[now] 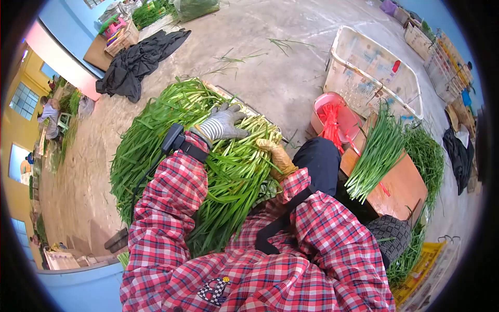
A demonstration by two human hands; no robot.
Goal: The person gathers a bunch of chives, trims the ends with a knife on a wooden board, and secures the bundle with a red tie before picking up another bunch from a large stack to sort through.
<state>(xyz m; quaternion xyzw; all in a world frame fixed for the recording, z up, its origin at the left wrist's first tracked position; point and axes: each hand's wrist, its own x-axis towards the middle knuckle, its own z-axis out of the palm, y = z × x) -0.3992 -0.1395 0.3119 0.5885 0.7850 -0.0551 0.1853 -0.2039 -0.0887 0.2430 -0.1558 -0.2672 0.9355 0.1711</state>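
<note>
Concrete floor (296, 23) reaches twelve o'clock; the leafy heap (156, 132) lies at ten, a white crate (348, 83) at two, a wooden counter (405, 187) at three. Gathering stems (255, 126) seems the step; the next move calls for separating tangles. The left hand (222, 125) lies spread over stems; the right hand (280, 159) curls there, grip unclear.

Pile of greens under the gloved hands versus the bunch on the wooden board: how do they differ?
The pile is far larger than the bunch. The pile's leaves splay and droop several ways, while the bunch's lie mostly side by side. The left hand and right hand are at the pile; neither is at the bunch on the wooden board. Both have long green leaves and paler stalk ends.
</note>
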